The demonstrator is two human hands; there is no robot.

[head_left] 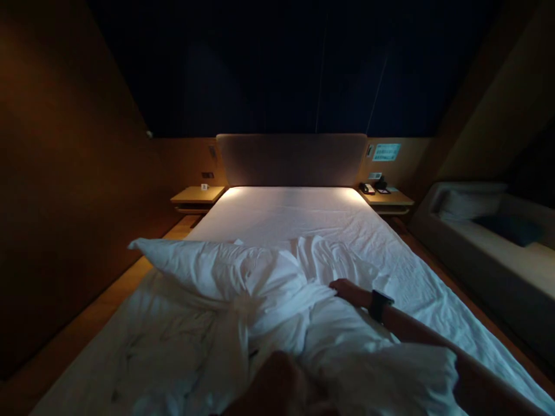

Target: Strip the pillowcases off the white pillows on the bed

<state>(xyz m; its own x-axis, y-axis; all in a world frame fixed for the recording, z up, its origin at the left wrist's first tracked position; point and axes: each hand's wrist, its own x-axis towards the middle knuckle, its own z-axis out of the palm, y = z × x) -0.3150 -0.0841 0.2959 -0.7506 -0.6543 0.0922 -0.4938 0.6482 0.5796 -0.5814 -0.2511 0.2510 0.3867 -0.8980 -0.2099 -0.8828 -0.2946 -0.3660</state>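
Closest to the lens, at the bottom edge, the left hand (277, 384) shows as a dark, blurred shape low over the crumpled white duvet (225, 294); it seems to be bunching the cloth where the folds gather tight just above it, but the light is too dim to tell whether the fingers are clenched or loose. Across from it the right forearm reaches in from the lower right corner, a dark watch (380, 304) strapped at the wrist, and the right hand (349, 290) lies on the duvet with its fingers tucked into a fold, grasping the fabric near the middle of the heap. That duvet sits piled on the near half of the bed (295, 211), one corner standing out to the left like a pillow's point, its wrinkles running towards the two hands. Beyond the heap the fitted sheet lies mostly smooth up to the padded headboard (291, 159), lit warm at both top corners. On either side of the headboard stands a wooden nightstand: the left one (197, 196) carries a small white object, the right one (388, 199) a telephone (367, 188). Further right a sofa (489, 231) with a dark cushion runs along the wall, well apart from the bed. Dark curtains fill the wall above.
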